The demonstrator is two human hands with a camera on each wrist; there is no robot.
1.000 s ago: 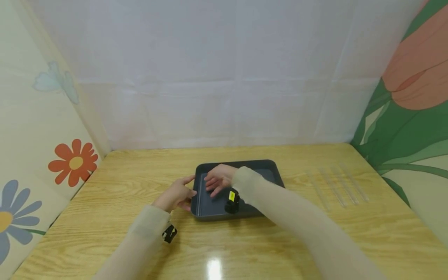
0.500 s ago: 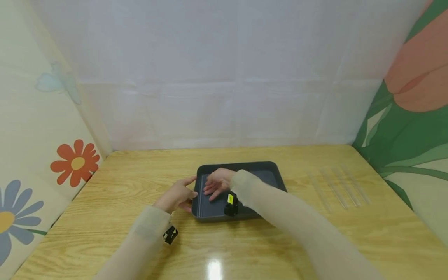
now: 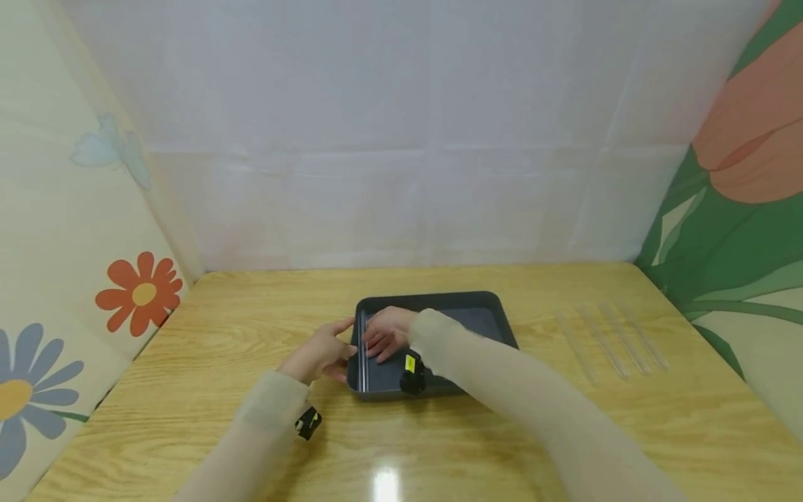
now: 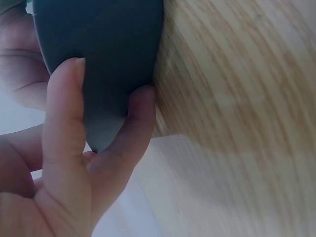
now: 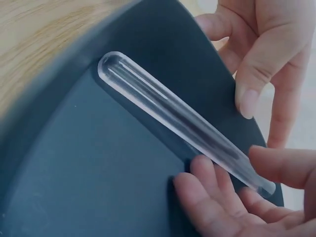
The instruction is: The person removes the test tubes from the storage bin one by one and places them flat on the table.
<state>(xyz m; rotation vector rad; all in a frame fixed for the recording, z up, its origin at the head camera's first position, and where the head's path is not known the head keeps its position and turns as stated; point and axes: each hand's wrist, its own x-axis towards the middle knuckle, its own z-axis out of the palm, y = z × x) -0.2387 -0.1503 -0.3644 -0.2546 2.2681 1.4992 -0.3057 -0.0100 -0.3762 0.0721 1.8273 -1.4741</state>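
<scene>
A dark grey rectangular tray (image 3: 433, 392) sits on the table in the head view. A clear test tube (image 5: 168, 108) lies along the inside of its left wall, the rounded end toward the tray's corner. My right hand (image 3: 387, 335) is inside the tray; its thumb and curled fingers hold the tube near the open end, seen in the right wrist view. My left hand (image 3: 318, 352) holds the tray's left side. Its thumb lies at the rim in the right wrist view, and fingertips (image 4: 143, 98) press the outer wall in the left wrist view.
Several clear tubes, including one test tube (image 3: 602, 341), lie side by side on the wooden table (image 3: 188, 390) to the tray's right. A white cloth backdrop (image 3: 401, 139) hangs behind the table, with flower-patterned panels at both sides.
The right hand's fingers have drawn in toward the test tube, which has shifted slightly right, away from the tray's left wall. My left hand keeps its place on the tray.
</scene>
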